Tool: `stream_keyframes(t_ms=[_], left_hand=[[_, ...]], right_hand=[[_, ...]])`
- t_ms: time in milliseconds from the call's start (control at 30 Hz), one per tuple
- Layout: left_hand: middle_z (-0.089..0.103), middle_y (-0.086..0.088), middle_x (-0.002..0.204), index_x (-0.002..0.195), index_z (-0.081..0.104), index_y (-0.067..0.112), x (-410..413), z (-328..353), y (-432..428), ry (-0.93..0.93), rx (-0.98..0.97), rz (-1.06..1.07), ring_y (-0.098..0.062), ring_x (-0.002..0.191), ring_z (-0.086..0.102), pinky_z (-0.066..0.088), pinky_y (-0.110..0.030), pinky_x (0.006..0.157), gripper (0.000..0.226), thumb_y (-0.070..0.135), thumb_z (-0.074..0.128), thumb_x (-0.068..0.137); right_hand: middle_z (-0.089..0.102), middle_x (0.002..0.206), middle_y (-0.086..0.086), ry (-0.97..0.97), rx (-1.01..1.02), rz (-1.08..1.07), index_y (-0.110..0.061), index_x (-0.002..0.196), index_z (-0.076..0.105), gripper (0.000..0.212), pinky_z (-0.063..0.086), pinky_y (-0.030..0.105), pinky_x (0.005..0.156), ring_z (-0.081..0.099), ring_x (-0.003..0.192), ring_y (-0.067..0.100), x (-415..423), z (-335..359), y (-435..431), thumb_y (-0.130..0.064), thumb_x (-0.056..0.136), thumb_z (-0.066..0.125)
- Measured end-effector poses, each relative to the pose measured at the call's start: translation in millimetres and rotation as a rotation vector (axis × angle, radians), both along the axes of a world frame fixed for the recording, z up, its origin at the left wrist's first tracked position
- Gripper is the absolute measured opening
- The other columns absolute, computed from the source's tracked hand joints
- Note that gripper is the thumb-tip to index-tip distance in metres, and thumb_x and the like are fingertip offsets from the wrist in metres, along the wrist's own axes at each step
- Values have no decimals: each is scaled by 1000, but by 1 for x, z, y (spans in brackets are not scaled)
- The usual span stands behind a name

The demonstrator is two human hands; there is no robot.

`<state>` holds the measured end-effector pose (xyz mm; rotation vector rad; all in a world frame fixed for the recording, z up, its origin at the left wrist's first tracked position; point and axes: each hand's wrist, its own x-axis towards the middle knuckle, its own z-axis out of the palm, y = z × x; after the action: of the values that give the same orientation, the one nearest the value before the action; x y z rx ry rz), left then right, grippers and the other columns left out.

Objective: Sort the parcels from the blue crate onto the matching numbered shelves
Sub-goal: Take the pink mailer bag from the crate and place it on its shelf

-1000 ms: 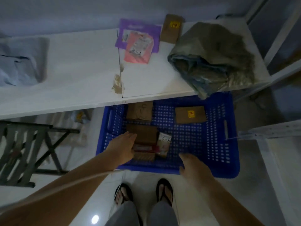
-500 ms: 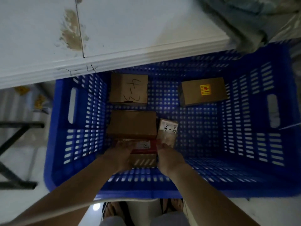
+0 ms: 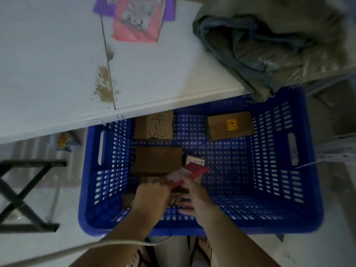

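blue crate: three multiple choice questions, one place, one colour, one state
1. The box with yellow sticker sits in the crate: A near left; B far right; C dead centre.
2. The parcel held by left hand and right hand is: A red; B green; C black.
3. That parcel is: A flat, untouched; B in one hand only; C tilted, gripped by both hands.
Answers: 1 B, it lies by the far right wall; 2 A, its wrapping is red; 3 C, both hands grip it.

Crumpled grey-green sack point(image 3: 269, 45), black cross-legged stand point(image 3: 32, 163) at left; brown stain point(image 3: 105, 87)
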<state>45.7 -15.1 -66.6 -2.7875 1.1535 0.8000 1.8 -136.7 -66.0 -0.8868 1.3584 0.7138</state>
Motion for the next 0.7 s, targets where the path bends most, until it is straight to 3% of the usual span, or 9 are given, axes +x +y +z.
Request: stream_keyframes(t_ms=[67,133,200,300,367,433,500,567,700], left_hand=[[68,4,104,109,62,25,-8,21,-16,70,-214,11,-17,88,65,46,-26,66,28,31,41,91],[69,4,103,103,65,23,-11,43,-28,190,-405,47,-13,87,64,48,-22,70,28,32,43,90],[65,8,113,114,63,26,-3,63,-34,230,-495,185,-8,98,60,50,-23,86,29,31,43,93],[50,8,134,135,43,25,18,94,-35,254,-466,605,-11,125,46,40,-33,106,39,27,46,96],[46,-4,140,144,29,17,32,123,-36,613,-395,1004,-25,130,44,39,-39,106,55,24,52,94],[57,-13,129,142,33,11,39,151,-34,950,-377,1197,-28,113,59,50,-37,89,54,15,55,93],[68,-13,112,130,50,10,38,175,-32,996,-336,1107,-25,95,68,57,-33,75,44,6,60,88],[71,-8,103,119,59,10,32,197,-37,973,-336,1042,-19,88,71,59,-29,71,36,3,64,84],[69,2,100,97,60,25,14,236,-62,1010,-378,911,-1,76,68,55,-18,62,15,20,66,85]], right_hand=[[68,105,11,-110,-71,-17,-12,97,66,16,55,34,75,64,95,25,7,17,-3,-22,93,54],[69,102,14,-176,-228,-33,-13,86,66,23,53,36,77,64,95,29,11,36,-15,0,91,47],[68,102,12,-218,-308,-13,-10,95,65,27,53,36,76,64,94,29,13,58,-32,5,92,44],[62,107,2,-336,-289,174,-10,114,60,25,50,29,80,61,100,22,10,94,-58,1,97,45],[60,110,-2,-397,-239,292,-11,121,59,28,48,31,89,59,107,20,6,120,-73,-2,97,47],[61,111,-4,-445,-220,349,-11,120,59,27,50,27,86,59,104,15,1,145,-85,-3,97,47],[62,113,-1,-475,-247,335,-9,120,59,26,51,23,82,60,102,15,-4,168,-95,-3,97,48],[63,119,4,-495,-268,267,-8,122,58,27,51,28,87,61,106,18,-8,191,-100,-2,97,48],[66,117,7,-573,-250,76,-12,118,59,26,55,31,81,65,100,21,-11,238,-104,-2,95,52]])
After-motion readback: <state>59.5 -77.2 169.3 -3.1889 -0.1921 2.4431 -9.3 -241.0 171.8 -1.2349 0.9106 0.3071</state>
